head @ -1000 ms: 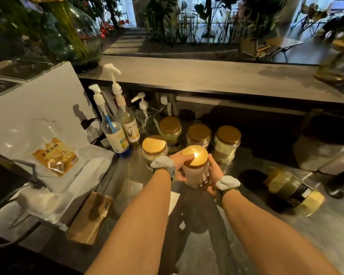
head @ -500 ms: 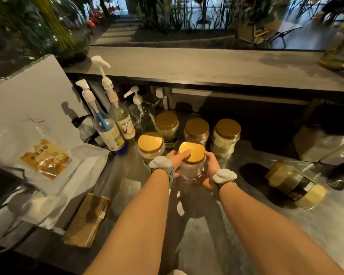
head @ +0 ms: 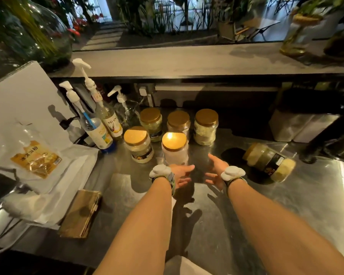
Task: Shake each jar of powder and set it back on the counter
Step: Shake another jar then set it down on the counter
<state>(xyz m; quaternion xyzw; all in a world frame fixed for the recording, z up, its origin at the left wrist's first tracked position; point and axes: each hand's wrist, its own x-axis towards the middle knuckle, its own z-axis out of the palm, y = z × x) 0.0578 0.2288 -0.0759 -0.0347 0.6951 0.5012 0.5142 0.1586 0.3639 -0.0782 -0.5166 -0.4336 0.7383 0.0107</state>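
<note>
Shiny steel counter (head: pixel 286 205) under a long grey stone ledge (head: pixel 187 60), warm dim lighting. Behind it there's loads of greenery (head: pixel 157 16) (maybe a garden through glass, hard to tell).

Steel bench (head: pixel 216 225): five gold-lidded jars (head: pixel 174 147) upright, one jar (head: pixel 269 161) on its side to the right. Left: pump bottles (head: pixel 96 129), plastic bags (head: pixel 36 155), brown paper stack (head: pixel 80 213).

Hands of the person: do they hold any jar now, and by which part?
Nothing is held. The left hand and right hand are open, apart from the white-powder jar.
</note>
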